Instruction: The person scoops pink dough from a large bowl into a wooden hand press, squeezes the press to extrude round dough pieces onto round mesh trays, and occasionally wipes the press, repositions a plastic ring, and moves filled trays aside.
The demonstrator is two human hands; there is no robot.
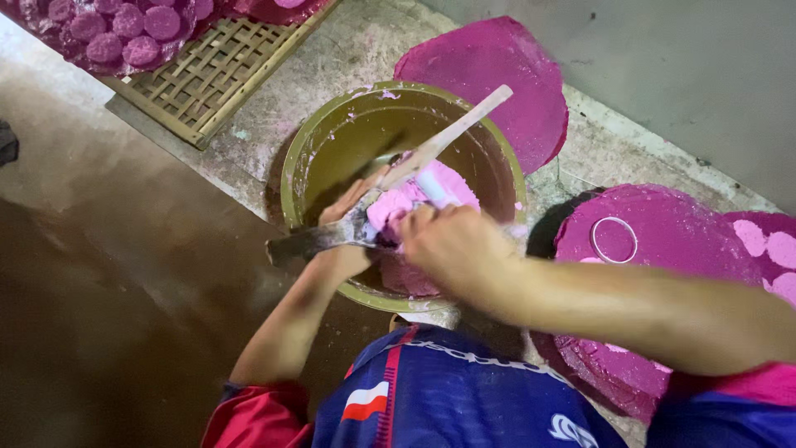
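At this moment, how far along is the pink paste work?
Done: pink round cakes lie on the woven tray, and pink sheets are spread on the floor, one with a ring on it. In hand: both hands, left hand and right hand, work a scraper over paste in the bucket. Left: paste remains inside.

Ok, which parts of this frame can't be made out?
All in the head view:
- Left hand: fingers blurred and partly behind the scraper; grip unclear.
- Right hand: motion-blurred; its back hides the fingers and what they hold.
- Paste in the bucket: depth hidden by hands and stick.
- Discs on the tray: cut off by the top edge.
- Slab: cut off by the right edge.
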